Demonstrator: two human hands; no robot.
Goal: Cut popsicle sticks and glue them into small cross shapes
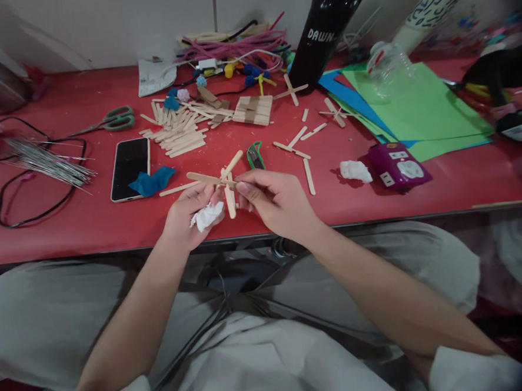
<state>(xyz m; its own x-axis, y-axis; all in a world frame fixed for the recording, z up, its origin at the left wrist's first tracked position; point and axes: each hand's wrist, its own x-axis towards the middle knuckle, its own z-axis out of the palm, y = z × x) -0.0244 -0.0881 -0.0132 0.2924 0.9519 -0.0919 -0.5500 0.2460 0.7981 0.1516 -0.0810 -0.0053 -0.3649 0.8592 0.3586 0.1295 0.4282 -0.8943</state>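
Both my hands meet at the near edge of the red table (81, 224), holding a star of crossed wooden craft sticks (227, 178). My left hand (190, 214) pinches the sticks from the left and also keeps a crumpled white tissue (206, 215) in its fingers. My right hand (273, 199) grips the sticks from the right with thumb and fingers closed. A green utility knife (254, 155) lies just behind the sticks.
Loose craft sticks (178, 133), a glued stick panel (253, 110), a phone (129, 167) with blue scrap, scissors (114, 120), wires (49, 161), a black bottle (325, 29), green and blue paper (419, 106), a purple power strip (398, 166) and a tissue wad (355, 171) cover the table.
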